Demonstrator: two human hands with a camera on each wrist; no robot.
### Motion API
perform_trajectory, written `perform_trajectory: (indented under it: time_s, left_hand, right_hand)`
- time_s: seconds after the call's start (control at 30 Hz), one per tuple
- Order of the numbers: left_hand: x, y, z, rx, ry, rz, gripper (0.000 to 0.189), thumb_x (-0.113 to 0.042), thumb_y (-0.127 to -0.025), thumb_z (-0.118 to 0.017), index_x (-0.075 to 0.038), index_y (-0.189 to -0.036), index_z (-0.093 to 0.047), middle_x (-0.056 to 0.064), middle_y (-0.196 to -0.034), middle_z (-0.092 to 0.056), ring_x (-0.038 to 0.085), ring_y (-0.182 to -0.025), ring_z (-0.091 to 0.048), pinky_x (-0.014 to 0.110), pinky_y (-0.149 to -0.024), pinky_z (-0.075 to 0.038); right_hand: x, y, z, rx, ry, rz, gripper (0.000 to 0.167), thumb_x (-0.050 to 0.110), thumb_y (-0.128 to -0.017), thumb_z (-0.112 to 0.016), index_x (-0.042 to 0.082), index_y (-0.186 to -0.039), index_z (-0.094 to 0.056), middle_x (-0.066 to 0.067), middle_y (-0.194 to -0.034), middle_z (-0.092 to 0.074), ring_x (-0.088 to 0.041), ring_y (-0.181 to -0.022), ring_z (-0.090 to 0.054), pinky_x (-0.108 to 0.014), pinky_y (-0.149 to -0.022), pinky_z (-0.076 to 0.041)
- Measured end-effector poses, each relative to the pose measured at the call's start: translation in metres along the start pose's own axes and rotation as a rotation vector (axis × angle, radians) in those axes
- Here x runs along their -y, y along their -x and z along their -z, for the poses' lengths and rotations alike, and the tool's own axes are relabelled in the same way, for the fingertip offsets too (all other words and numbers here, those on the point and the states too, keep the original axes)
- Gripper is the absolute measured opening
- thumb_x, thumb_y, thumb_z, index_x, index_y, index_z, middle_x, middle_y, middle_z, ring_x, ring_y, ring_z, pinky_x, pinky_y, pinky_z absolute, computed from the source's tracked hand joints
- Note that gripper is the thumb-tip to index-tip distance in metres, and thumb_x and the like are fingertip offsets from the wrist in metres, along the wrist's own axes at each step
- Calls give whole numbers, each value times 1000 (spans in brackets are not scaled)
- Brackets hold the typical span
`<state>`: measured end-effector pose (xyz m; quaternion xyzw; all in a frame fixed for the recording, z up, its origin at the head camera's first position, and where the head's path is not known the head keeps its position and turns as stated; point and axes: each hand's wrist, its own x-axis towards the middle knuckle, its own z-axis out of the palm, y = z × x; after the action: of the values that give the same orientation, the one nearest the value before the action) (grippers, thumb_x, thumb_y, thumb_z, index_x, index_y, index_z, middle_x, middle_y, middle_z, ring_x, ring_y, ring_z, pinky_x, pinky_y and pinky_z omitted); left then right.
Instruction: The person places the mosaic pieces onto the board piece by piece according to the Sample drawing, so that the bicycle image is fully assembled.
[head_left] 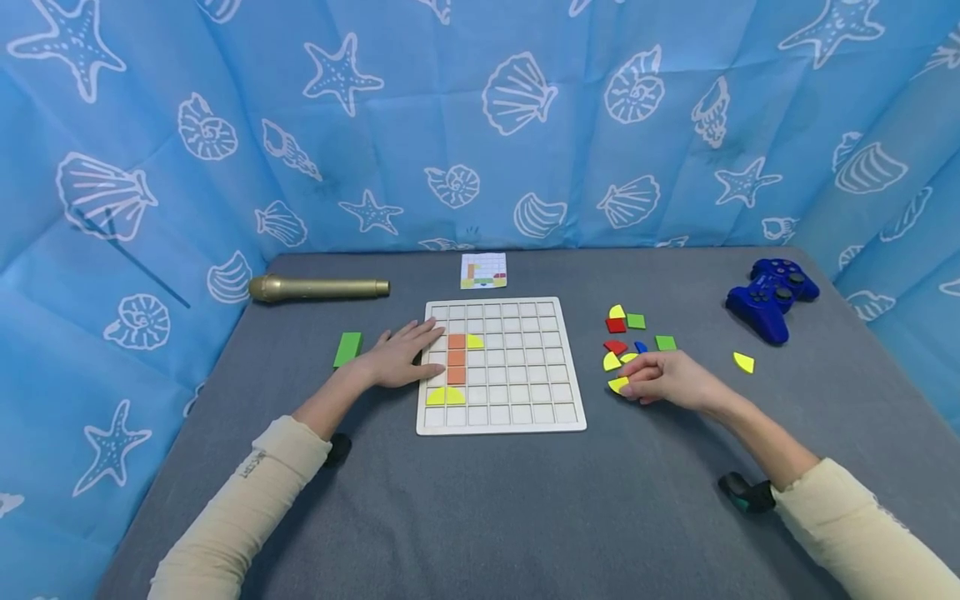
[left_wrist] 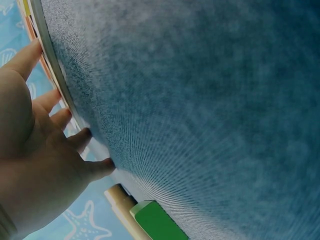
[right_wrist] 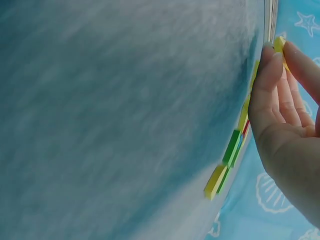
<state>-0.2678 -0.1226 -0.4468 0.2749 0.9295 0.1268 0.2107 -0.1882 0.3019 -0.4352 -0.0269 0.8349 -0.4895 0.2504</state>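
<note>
A white grid board [head_left: 517, 414] lies mid-table. On its left side sit several orange squares [head_left: 457, 358] in a column, one yellow quarter-circle [head_left: 475, 342] by the top square and two more yellow quarter-circles [head_left: 446, 397] below. My left hand [head_left: 401, 354] rests with spread fingers on the board's left edge. Right of the board, my right hand [head_left: 667, 379] pinches a yellow quarter-circle piece [right_wrist: 279, 46] between thumb and fingers. Close by its fingertips lie loose pieces: yellow quarter-circles [head_left: 611, 362], a red piece [head_left: 616, 347], a blue piece [head_left: 641, 347] and a green square [head_left: 665, 342].
A small printed pattern card [head_left: 483, 271] lies behind the board. Left are a gold microphone [head_left: 318, 288] and a green block [head_left: 347, 349]. Right are a blue game controller [head_left: 772, 298] and a lone yellow piece [head_left: 743, 362]. A blue seashell curtain [head_left: 465, 125] hangs behind the table.
</note>
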Motion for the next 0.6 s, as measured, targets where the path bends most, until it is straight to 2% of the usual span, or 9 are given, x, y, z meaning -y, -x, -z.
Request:
perform_trajectory:
  time_s: [0.37, 0.6]
  left_hand:
    - [-3, 1, 2, -5, 2, 5, 73, -48, -97, -49, -14, -154, -19, 8, -159, -9, 33, -143, -5, 62, -108, -5]
    - [-1, 0, 0, 1, 5, 8, 73, -48, -97, -48, -14, -154, -18, 8, -159, -9, 33, -143, -4, 61, -108, -4]
  right_hand:
    - [16, -19, -23, -107, 32, 135, 33, 14, -87, -72, -6, -110, -61, -12, -93, -71, -23, -80, -66, -30, -71, -55]
    - [26, -31, -41, -68, 28, 192, 31, 12, -86, -73, -5, -110, -65, -10, -91, -72, -21, -81, -68, -32, -70, -55]
